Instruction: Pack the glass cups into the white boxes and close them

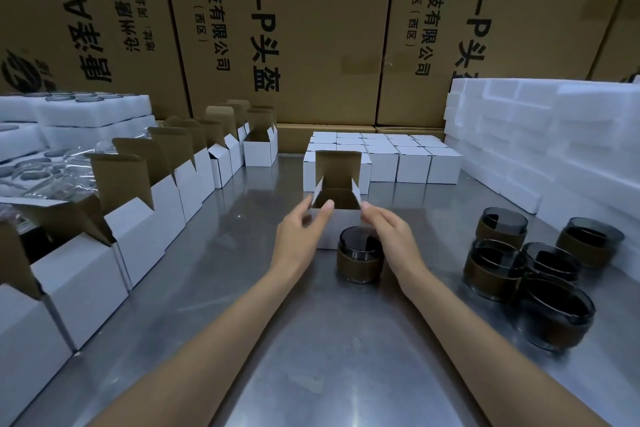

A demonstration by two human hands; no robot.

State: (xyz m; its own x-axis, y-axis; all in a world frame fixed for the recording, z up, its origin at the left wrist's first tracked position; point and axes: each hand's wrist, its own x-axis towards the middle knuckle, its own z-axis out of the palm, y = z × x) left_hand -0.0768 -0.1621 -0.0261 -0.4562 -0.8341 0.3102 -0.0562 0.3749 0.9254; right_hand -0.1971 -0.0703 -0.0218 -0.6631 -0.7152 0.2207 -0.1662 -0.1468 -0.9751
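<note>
1. Here, the near rim of an open white box (327,225) is pinched by the left hand (300,236).
2. Its right side flap is pinched by the right hand (388,236).
3. A glass cup (360,258) is stood on the table (242,253), touching the box's front.
4. More cups (530,270) are grouped to the right.
5. Closed boxes (412,159) are stacked behind.

You see the open box (336,204), white outside and brown inside. Your glass cup (361,258) is smoky dark with a brown band, like the cups (526,274) at your right. The table (311,340) is grey steel; the foam blocks (554,135) are white; the tan cartons (311,28) carry black print.
</note>
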